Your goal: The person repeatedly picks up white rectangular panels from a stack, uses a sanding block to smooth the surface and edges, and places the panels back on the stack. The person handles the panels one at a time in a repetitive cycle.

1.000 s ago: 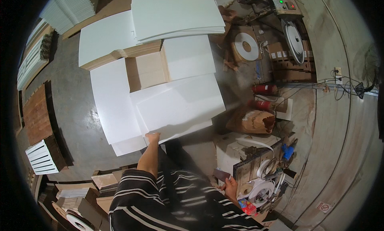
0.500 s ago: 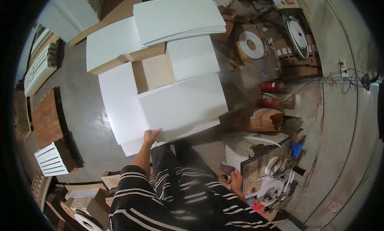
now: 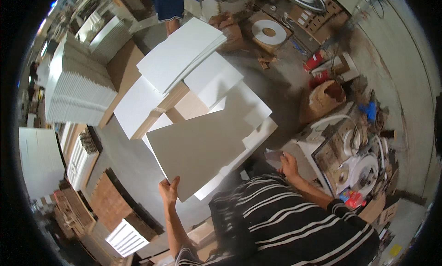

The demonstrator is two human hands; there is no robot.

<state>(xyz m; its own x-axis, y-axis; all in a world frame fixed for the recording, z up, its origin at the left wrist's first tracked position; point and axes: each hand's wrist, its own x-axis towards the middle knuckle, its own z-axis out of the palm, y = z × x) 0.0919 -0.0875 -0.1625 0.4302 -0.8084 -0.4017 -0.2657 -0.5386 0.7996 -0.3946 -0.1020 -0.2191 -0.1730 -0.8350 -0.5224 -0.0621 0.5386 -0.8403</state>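
Observation:
My left hand [image 3: 169,189] is closed on the near-left corner of a white panel [image 3: 198,148], thumb on its top face. That panel is raised and tilted, its upper face in shadow, over the other white panels. In my right hand [image 3: 289,166] is a small flat brown piece [image 3: 274,155], perhaps sandpaper; I cannot make out its exact kind. The hand is close to my body, apart from the panels. Beyond the raised panel are stacked white panels [image 3: 179,52] with bare brown edges, and a brown board surface [image 3: 192,106] shows between the stacks.
To the right stands a worktable [image 3: 322,151] with rolls of white edge strip [image 3: 363,174] and a blue tool [image 3: 369,110]. Behind it are a paper bag [image 3: 329,98] and red cylinders [image 3: 315,61]. Tall panel stacks [image 3: 78,91] stand far left. Another person's leg [image 3: 172,26] shows beyond the panels.
My left hand has lifted the near panel's corner, so the panel now tilts. My view has turned, and more of the far-left stacks and another person show. The brown piece stays in my right hand.

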